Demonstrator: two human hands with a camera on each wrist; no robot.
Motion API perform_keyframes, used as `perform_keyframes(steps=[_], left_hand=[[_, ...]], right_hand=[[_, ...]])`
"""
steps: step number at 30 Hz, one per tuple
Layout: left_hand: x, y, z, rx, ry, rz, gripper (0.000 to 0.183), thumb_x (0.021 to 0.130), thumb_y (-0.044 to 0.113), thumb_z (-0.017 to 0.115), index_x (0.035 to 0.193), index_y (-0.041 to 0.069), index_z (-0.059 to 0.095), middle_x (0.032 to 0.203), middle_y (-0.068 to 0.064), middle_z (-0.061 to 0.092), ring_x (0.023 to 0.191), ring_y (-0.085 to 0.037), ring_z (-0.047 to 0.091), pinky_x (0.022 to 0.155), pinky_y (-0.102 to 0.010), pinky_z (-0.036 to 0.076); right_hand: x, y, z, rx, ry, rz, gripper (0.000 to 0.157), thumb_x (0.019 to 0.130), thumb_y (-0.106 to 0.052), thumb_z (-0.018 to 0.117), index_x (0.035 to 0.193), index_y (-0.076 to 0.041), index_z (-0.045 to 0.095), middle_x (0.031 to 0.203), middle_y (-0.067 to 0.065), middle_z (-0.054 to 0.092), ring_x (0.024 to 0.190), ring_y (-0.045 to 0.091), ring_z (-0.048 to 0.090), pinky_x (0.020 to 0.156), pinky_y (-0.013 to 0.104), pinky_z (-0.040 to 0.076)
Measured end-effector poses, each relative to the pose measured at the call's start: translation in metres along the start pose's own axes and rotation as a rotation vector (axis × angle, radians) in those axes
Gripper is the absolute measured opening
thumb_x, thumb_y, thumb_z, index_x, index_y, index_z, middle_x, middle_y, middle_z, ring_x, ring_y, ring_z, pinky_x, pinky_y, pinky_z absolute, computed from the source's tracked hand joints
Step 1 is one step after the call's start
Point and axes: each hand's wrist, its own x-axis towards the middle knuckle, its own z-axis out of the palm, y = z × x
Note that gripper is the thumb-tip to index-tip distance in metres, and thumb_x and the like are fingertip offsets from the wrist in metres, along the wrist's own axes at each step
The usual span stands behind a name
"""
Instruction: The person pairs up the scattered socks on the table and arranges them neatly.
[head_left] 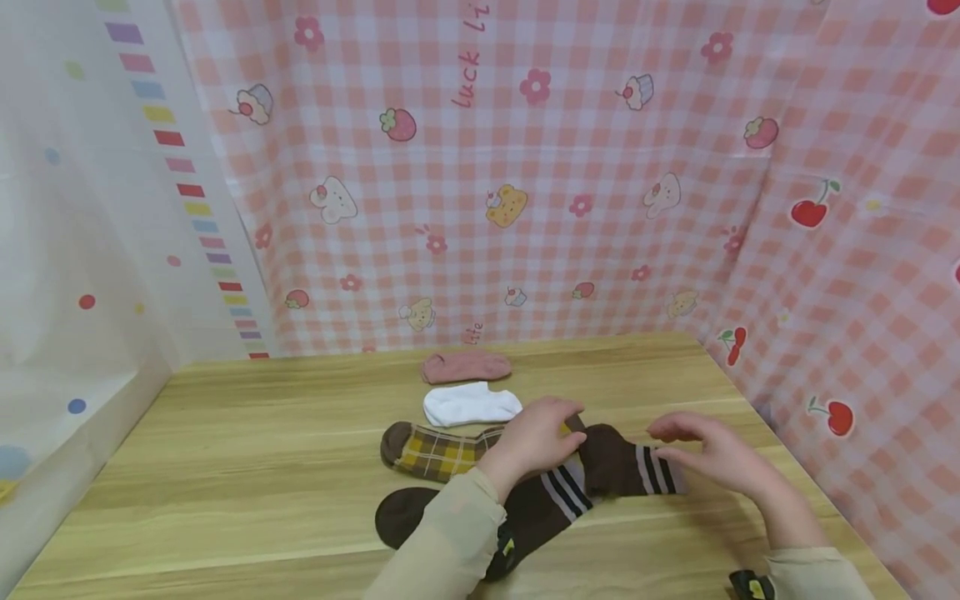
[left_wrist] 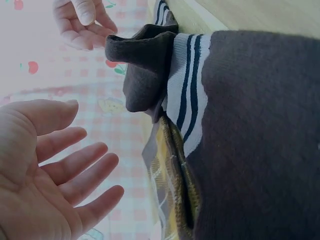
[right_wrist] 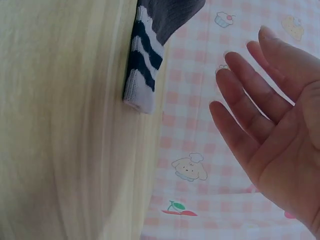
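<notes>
My left hand (head_left: 531, 440) hovers over the socks with its fingers loosely extended and nothing held, as the left wrist view shows. Beneath that arm lies a dark brown sock (head_left: 536, 510) with a striped cuff; my sleeve hides part of it. A second dark brown striped sock (head_left: 617, 463) overlaps its cuff end, the striped cuff pointing right. My right hand (head_left: 712, 454) is just right of that cuff, fingers spread and relaxed; in the right wrist view the palm (right_wrist: 295, 145) is bare and apart from the cuff (right_wrist: 144, 65). A yellow-brown plaid sock (head_left: 442, 452) lies behind, partly covered by my left hand.
A white ankle sock (head_left: 471, 405) and a pink sock (head_left: 467, 367) lie farther back on the wooden table (head_left: 247, 467). Patterned cloth (head_left: 450, 167) hangs behind the table and along its sides. A small dark item (head_left: 752, 585) is at my right sleeve.
</notes>
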Motion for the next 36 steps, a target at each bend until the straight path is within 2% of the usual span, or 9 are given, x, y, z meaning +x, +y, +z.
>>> perform_keyframes(steps=[6,11,17,21,26,30,36], left_hand=[[0.004,0.000,0.004,-0.098,0.004,-0.062,0.041,0.097,0.025,0.064,0.134,0.007,0.060,0.131,-0.008,0.062,0.123,-0.021,0.056,0.103,-0.031,0.043],[0.004,-0.002,0.008,-0.203,0.031,-0.100,0.042,0.097,0.023,0.065,0.133,0.004,0.060,0.127,-0.010,0.064,0.114,-0.021,0.060,0.096,-0.030,0.048],[0.006,-0.005,0.017,-0.487,0.062,-0.173,0.038,0.094,0.017,0.066,0.128,0.000,0.063,0.114,-0.015,0.067,0.102,-0.025,0.063,0.086,-0.031,0.051],[0.007,-0.007,0.023,-0.625,0.074,-0.238,0.038,0.094,0.015,0.066,0.127,-0.004,0.062,0.114,-0.016,0.066,0.105,-0.027,0.062,0.089,-0.034,0.050],[0.007,-0.007,0.031,-0.730,0.058,-0.323,0.040,0.096,0.015,0.065,0.129,-0.006,0.059,0.121,-0.016,0.063,0.111,-0.028,0.060,0.091,-0.036,0.050],[0.008,-0.005,0.035,-0.803,0.061,-0.355,0.039,0.096,0.013,0.064,0.128,-0.008,0.059,0.119,-0.017,0.063,0.107,-0.028,0.061,0.087,-0.036,0.052],[0.010,-0.003,0.037,-0.796,0.070,-0.381,0.037,0.095,0.013,0.065,0.125,-0.007,0.060,0.114,-0.014,0.064,0.103,-0.024,0.061,0.086,-0.035,0.051]], right_hand=[[-0.002,0.004,-0.002,-0.011,-0.014,0.047,0.025,0.090,-0.011,0.073,0.113,-0.004,0.067,0.106,0.009,0.070,0.096,0.018,0.065,0.083,0.037,0.055],[-0.001,0.006,-0.002,0.009,-0.053,0.104,0.028,0.091,-0.012,0.072,0.114,0.001,0.066,0.108,0.013,0.069,0.096,0.028,0.065,0.082,0.041,0.055],[-0.002,0.012,0.000,0.046,-0.131,0.199,0.034,0.090,-0.013,0.072,0.117,0.007,0.063,0.107,0.015,0.067,0.090,0.024,0.064,0.075,0.034,0.056],[-0.002,0.015,0.002,-0.003,-0.143,0.199,0.034,0.088,-0.012,0.074,0.113,0.009,0.063,0.104,0.017,0.067,0.088,0.026,0.064,0.074,0.038,0.056],[-0.002,0.018,0.006,-0.095,-0.165,0.244,0.036,0.086,-0.017,0.077,0.111,0.006,0.064,0.104,0.014,0.067,0.091,0.029,0.063,0.077,0.046,0.054],[-0.001,0.022,0.009,-0.142,-0.207,0.269,0.037,0.083,-0.018,0.080,0.108,0.005,0.064,0.099,0.011,0.066,0.089,0.028,0.061,0.077,0.048,0.053],[0.004,0.027,0.011,-0.183,-0.241,0.285,0.033,0.080,-0.012,0.081,0.105,0.004,0.065,0.096,0.011,0.065,0.088,0.031,0.062,0.077,0.051,0.053]])
